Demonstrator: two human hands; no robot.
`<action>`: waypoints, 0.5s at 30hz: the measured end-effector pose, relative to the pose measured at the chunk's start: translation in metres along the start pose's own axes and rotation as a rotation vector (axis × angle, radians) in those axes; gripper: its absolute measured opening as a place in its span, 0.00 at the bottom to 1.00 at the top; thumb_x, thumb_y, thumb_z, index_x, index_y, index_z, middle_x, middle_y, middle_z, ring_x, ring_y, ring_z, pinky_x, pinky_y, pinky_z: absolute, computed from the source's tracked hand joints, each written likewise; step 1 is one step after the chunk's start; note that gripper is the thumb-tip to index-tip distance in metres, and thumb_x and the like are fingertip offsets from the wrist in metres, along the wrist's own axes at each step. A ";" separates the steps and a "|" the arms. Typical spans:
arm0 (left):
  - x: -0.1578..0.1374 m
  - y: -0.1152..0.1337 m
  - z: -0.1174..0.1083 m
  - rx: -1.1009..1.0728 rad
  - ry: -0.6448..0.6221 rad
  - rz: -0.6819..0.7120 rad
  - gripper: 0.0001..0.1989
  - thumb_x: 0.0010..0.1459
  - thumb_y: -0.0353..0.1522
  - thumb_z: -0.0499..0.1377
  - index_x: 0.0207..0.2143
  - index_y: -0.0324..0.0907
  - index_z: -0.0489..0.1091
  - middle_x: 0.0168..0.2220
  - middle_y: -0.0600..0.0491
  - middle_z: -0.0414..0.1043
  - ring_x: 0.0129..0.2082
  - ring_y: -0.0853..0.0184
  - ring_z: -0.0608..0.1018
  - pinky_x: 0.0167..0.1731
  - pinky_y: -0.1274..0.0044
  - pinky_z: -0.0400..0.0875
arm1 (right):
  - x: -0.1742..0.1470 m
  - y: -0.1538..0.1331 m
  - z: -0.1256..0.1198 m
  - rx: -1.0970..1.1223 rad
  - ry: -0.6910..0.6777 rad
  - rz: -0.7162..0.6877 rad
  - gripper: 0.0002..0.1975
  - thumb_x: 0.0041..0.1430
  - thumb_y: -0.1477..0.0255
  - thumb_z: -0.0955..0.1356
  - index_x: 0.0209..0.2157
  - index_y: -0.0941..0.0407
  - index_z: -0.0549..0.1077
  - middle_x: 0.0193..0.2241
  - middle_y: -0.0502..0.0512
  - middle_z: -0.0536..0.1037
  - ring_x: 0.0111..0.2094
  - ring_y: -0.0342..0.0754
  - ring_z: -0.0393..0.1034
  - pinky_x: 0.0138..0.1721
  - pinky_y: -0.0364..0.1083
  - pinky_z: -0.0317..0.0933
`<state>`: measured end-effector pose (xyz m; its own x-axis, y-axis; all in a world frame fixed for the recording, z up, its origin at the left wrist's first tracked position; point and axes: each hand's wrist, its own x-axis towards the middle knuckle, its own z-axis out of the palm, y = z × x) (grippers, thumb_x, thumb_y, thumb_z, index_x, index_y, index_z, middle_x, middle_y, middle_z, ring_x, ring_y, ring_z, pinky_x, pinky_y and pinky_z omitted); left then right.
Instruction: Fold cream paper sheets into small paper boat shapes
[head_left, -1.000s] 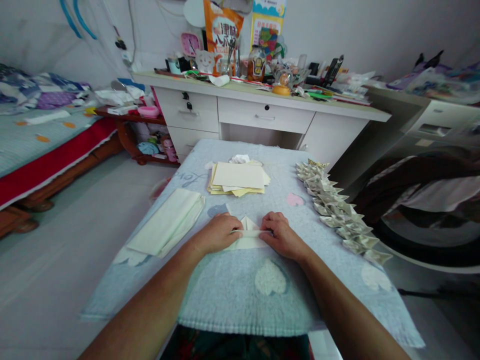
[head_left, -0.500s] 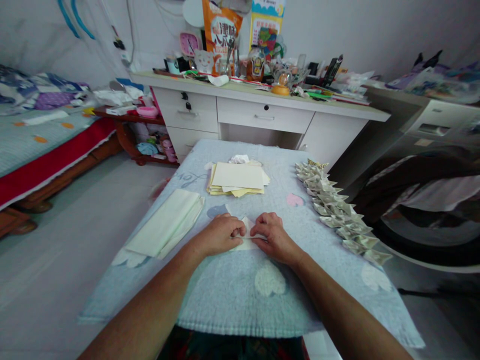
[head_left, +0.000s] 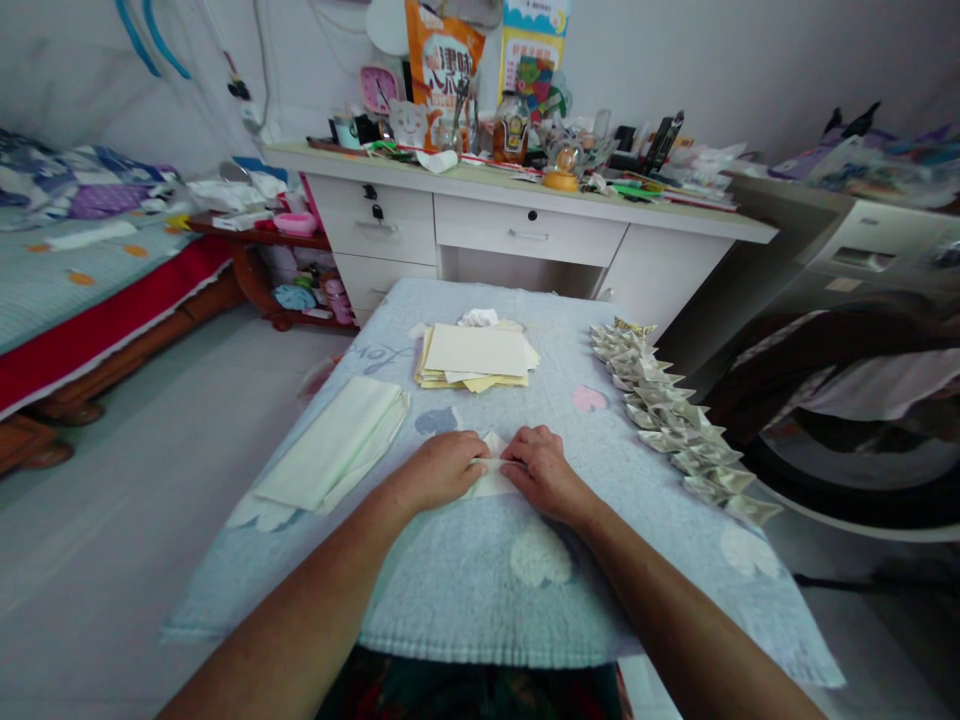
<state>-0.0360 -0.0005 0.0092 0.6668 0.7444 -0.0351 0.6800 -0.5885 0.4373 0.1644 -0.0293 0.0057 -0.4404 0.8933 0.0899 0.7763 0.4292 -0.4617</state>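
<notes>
A small pale sheet of paper (head_left: 495,484), partly folded, lies on the cloth-covered table (head_left: 480,610) between my hands. My left hand (head_left: 442,468) has its fingers closed on the paper's left side, and my right hand (head_left: 546,470) pinches its right side. A raised fold runs between the two thumbs, and a pointed corner of the paper shows beyond it. My fingers hide both ends of the fold. Beyond the hands sits a stack of cream and yellow paper (head_left: 476,352). To the left lies a folded pale green sheet (head_left: 330,445).
A row of folded paper pieces (head_left: 675,425) with pointed tips runs along the table's right side. Crumpled white paper (head_left: 478,318) lies behind the stack. A white desk (head_left: 525,225) with cluttered top stands beyond, a bed (head_left: 97,300) at left, a washing machine (head_left: 862,260) at right.
My left hand has flattened, its fingers drawn down closer to the fold, and shifted slightly. The right hand stays nearly in place. The paper's fold lies a little farther from me.
</notes>
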 end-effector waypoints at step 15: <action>-0.002 0.004 -0.007 0.031 -0.007 -0.102 0.06 0.58 0.32 0.53 0.35 0.42 0.70 0.36 0.51 0.76 0.37 0.62 0.76 0.35 0.76 0.63 | -0.001 0.015 -0.009 0.011 0.022 0.208 0.09 0.59 0.65 0.69 0.30 0.56 0.76 0.39 0.54 0.71 0.43 0.50 0.59 0.43 0.49 0.48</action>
<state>-0.0370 -0.0020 0.0168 0.5956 0.7989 -0.0843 0.7535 -0.5192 0.4033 0.1809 -0.0223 0.0068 -0.2613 0.9652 0.0114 0.8441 0.2343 -0.4822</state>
